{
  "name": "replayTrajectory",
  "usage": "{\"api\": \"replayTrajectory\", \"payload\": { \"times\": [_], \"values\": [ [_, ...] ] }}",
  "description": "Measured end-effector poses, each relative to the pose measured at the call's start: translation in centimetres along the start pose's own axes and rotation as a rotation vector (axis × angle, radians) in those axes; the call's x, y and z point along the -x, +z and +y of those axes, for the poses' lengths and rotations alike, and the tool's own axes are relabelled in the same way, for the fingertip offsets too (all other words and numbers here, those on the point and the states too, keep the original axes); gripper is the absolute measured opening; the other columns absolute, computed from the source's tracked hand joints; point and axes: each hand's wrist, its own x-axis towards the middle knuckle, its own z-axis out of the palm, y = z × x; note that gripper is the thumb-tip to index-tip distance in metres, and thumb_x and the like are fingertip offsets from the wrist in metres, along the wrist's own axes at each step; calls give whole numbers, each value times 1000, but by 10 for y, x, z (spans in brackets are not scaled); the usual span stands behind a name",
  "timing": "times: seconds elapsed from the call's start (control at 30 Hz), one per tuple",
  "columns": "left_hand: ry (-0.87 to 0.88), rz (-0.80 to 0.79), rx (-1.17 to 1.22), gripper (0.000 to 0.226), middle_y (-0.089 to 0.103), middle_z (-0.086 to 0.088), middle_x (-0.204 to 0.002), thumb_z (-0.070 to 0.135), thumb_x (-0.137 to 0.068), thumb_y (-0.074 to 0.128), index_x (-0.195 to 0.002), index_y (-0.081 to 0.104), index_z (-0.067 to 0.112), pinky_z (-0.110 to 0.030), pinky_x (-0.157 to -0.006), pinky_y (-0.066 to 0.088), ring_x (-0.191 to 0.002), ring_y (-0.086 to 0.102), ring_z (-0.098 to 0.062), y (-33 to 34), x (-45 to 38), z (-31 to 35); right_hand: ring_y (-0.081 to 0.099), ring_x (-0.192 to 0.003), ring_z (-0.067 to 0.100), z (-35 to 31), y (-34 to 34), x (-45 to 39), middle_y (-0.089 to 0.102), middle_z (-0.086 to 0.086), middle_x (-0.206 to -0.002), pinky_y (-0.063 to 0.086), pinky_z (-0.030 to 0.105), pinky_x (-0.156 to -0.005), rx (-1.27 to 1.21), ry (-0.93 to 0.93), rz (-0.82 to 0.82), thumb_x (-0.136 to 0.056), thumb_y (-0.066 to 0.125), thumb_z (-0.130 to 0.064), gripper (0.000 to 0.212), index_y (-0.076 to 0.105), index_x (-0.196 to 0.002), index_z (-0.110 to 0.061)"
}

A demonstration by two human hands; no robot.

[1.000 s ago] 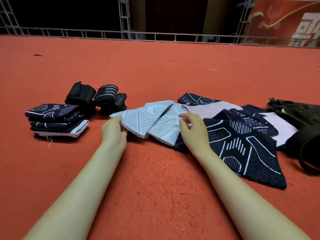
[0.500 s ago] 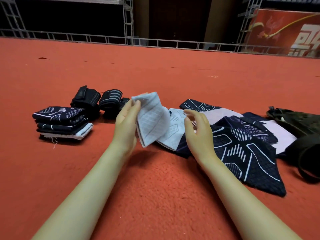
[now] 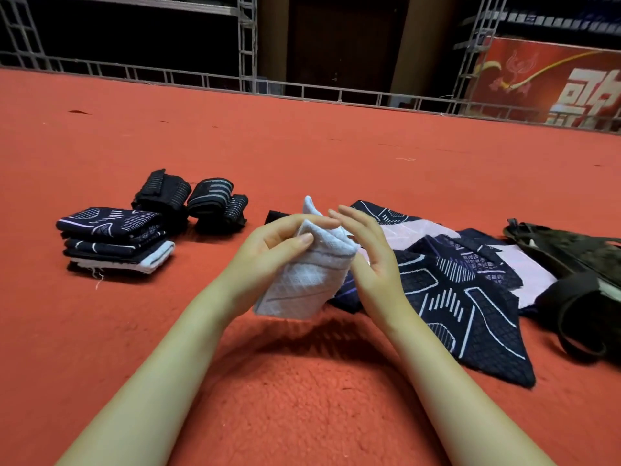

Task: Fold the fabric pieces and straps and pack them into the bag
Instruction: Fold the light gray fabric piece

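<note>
Left hand (image 3: pixel 268 250) grips folded pale cloth (image 3: pixel 302 277) above carpet (image 3: pixel 302 415), thumb pressed on front, fingers curled behind. Right hand (image 3: pixel 369 253) beside cloth, fingers straight, apart; contact unclear. Bag (image 3: pixel 578 260) far right. Folded stack (image 3: pixel 114 237) left.

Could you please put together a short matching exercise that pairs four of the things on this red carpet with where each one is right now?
Things:
1. pale blue fabric piece
2. folded stack
3. rolled straps
4. dark bag

Places:
A. far right on the carpet
B. held up off the floor in the left hand
C. far left, nearest the camera of the tidy items
D. just behind the stack

Pairs: 1-B, 2-C, 3-D, 4-A
</note>
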Motion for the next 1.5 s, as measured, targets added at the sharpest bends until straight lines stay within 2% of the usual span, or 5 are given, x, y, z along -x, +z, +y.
{"api": "replayTrajectory", "payload": {
  "times": [0.3, 0.5, 0.83, 1.2, 1.5],
  "values": [
    [71, 187, 59, 22, 70, 8, -84, 13, -86, 49, -93, 69, 17, -19, -73, 50, -81, 63, -6, -8, 0, 5, 50, -123, 13, -4, -3, -2, 63, -2, -108, 38, 29, -102, 11, -64, -25, -81, 46, -27, 24, 60, -79, -7],
    [53, 319, 79, 19, 67, 10, -80, 15, -87, 51, -97, 67, 15, -17, -72, 49, -78, 61, -5, -18, -2, -1, 48, -70, -1, -15, -1, 0, 55, -14, -74, 39, 15, -71, -5, -13, 136, -81, 54, -33, 14, 54, -77, -20],
    [-169, 650, -240, 24, 65, 10, -94, 10, -96, 44, -99, 67, 18, -23, -86, 45, -91, 58, -7, -44, -11, -43, 50, -97, 17, 28, -20, -5, 61, -3, -95, 41, 36, -86, 559, 365, -193, -82, 67, -36, 20, 62, -89, -18],
    [-296, 603, -470, 23, 65, -11, -95, 13, -95, 42, -94, 64, 5, -29, -75, 44, -87, 57, -20, -52, -9, -80, 63, -88, 18, 28, -29, -10, 70, 5, -95, 50, 35, -83, -288, 596, 276, -88, 61, -11, 11, 69, -91, -18],
    [-362, 841, -305, 31, 66, -3, -106, 8, -91, 39, -105, 65, 11, -34, -87, 46, -102, 59, -20, -67, -9, -90, 69, -87, 14, 30, -20, -2, 73, 1, -97, 55, 29, -76, -33, 579, -147, -86, 63, -11, 22, 67, -105, -19]
  ]
}}
